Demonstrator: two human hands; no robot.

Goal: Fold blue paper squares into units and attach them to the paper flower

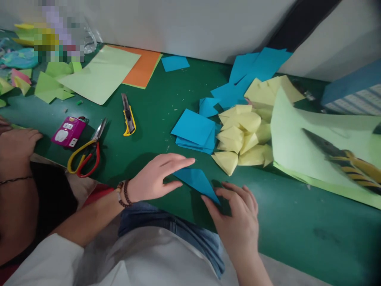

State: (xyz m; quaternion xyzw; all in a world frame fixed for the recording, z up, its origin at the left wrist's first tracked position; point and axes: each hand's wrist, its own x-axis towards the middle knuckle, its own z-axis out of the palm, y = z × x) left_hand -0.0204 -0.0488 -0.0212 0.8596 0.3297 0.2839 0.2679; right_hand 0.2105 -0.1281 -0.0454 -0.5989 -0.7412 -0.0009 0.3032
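While pinched at one corner near the front edge of the green surface [151,113]: one blue paper [196,180], folded to a triangle, apex pointing away, long side nearest. Right hand [238,208]: thumb and forefinger closed on the right-hand corner, remaining fingers loosely curled. Left hand [154,176]: fingers extended, thumb well parted, placed about the opposite corner; no firm grip apparent, exact contact with the paper impossible to tell. Step in hand, by appearance: forming a fold. Called for next, as a judgement: holding the right corner steady, matching the edges, then flat left fingers along the crease. Just beyond: stack of blue squares [193,127], beside a cluster of folded yellow pieces [231,138]. Farther left, touched by neither hand: box cutter [128,117], yellow-and-red-handled scissors [95,139].
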